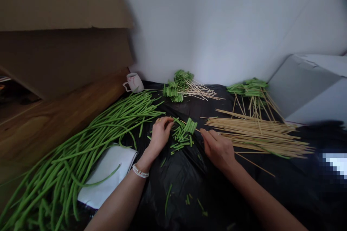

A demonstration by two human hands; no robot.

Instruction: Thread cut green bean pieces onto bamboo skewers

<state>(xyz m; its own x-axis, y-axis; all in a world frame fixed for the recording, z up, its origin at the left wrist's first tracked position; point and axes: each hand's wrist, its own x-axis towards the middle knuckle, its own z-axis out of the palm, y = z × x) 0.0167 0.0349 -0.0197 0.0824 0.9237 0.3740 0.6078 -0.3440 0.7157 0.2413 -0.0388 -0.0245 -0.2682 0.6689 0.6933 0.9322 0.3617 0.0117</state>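
My left hand (pixel 160 133), with a pearl bracelet on the wrist, is closed in a pinch on a short cut piece of green bean at the edge of a small heap of cut bean pieces (pixel 182 135). My right hand (pixel 218 148) is closed round a thin bamboo skewer whose far end carries a row of bean pieces (pixel 190 125). Both hands rest on black plastic sheeting (pixel 184 173). A loose bundle of bare bamboo skewers (pixel 257 131) lies just right of my right hand.
A long pile of whole green beans (pixel 89 148) runs along the left over a white sheet (pixel 108 173). Finished bean skewers lie at the back (pixel 179 88) and back right (pixel 249 88). A white cup (pixel 133 82), cardboard box (pixel 62 32), wooden ledge and grey box (pixel 306 86) surround them.
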